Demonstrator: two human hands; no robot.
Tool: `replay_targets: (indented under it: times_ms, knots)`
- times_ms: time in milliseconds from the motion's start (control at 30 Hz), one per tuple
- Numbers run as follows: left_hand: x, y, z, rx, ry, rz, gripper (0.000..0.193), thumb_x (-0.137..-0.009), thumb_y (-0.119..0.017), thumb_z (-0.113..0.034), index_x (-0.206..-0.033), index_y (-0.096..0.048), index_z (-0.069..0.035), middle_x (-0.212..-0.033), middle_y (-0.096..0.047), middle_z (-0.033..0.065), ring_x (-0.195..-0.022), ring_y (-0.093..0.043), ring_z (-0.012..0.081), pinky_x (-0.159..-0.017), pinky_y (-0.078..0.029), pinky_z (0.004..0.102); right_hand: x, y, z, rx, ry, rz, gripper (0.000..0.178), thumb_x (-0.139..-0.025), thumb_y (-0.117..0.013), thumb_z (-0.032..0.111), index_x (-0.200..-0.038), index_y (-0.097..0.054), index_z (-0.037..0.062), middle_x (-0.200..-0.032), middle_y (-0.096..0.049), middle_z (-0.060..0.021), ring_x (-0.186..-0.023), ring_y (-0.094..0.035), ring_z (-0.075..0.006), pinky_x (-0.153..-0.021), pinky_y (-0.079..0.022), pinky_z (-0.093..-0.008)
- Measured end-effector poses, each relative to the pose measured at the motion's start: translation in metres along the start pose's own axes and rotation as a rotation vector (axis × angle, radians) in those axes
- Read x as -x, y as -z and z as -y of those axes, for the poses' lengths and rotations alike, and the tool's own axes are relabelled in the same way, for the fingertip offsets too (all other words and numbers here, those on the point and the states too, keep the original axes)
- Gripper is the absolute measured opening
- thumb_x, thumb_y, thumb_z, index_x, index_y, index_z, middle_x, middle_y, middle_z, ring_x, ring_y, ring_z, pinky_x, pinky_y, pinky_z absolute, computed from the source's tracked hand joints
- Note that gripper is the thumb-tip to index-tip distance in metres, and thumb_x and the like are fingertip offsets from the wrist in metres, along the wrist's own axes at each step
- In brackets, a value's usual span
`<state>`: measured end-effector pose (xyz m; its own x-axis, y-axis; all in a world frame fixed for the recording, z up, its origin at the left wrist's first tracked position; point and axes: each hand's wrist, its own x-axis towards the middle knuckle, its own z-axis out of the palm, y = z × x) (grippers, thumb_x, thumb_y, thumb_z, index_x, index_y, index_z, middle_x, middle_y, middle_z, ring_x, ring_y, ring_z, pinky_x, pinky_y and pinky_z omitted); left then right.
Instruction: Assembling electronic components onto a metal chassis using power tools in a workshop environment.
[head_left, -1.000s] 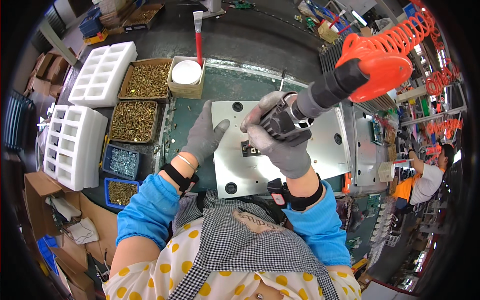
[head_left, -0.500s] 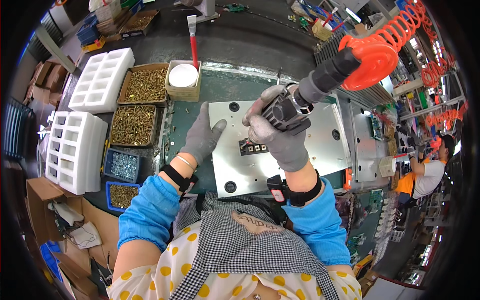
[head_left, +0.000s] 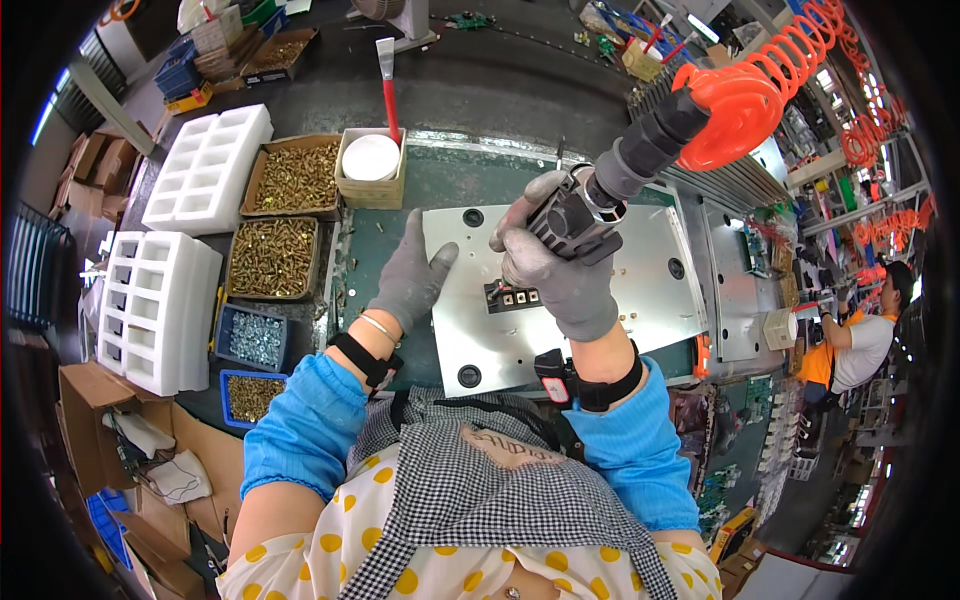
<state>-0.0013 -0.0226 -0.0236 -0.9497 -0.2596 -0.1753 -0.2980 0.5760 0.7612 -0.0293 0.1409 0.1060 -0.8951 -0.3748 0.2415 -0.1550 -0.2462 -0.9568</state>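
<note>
A silver metal plate (head_left: 590, 345) with dark round grommets near its corners lies on the green work surface. Near its middle sits a small black block with square metal contacts (head_left: 519, 298). My right hand (head_left: 562, 275), in a grey glove, grips a black power screwdriver (head_left: 577, 222) over that block. The tool's tip is hidden behind the glove. At the plate's left edge lies my gloved left hand (head_left: 412, 272), fingers stretched out and thumb apart, holding nothing.
Left of the plate stand boxes of brass screws (head_left: 272, 258), blue bins of small hardware (head_left: 254, 337) and white foam trays (head_left: 160, 312). A box with a white round lid (head_left: 370, 158) holds a red-handled brush (head_left: 389, 92). An orange coiled hose (head_left: 765, 85) hangs above right; a co-worker (head_left: 850, 345) is at far right.
The plate, black block and boxes sit slightly farther right and lower in view. Both hands keep nearly the same pose, the right still around the power screwdriver.
</note>
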Motion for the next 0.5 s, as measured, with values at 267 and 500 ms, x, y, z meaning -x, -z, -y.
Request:
replay_targets:
  times_ms: [267, 500]
  knots:
    - [0.0014, 0.0025, -0.004, 0.002, 0.034, 0.02, 0.082, -0.091, -0.057, -0.043, -0.149, -0.014, -0.005, -0.135, -0.049, 0.0254, -0.119, -0.053, 0.0384, -0.098, -0.043, 0.0419, 0.0038, 0.0013, -0.0041, 0.1, 0.086, -0.001, 0.041, -0.076, -0.062, -0.007, -0.111, -0.048, 0.0097, -0.082, -0.061, -0.0085, -0.077, -0.064, -0.0177, -0.051, -0.049, -0.0249]
    - [0.001, -0.0025, -0.0009, 0.005, 0.02, 0.011, 0.082, -0.091, -0.057, -0.044, -0.149, -0.014, -0.005, -0.135, -0.049, 0.0258, -0.119, -0.053, 0.0386, -0.098, -0.043, 0.0421, 0.0025, 0.0039, -0.0004, 0.038, 0.036, -0.027, 0.041, -0.077, -0.062, -0.006, -0.112, -0.048, 0.0096, -0.082, -0.061, -0.0093, -0.074, -0.063, -0.0167, -0.05, -0.049, -0.0244]
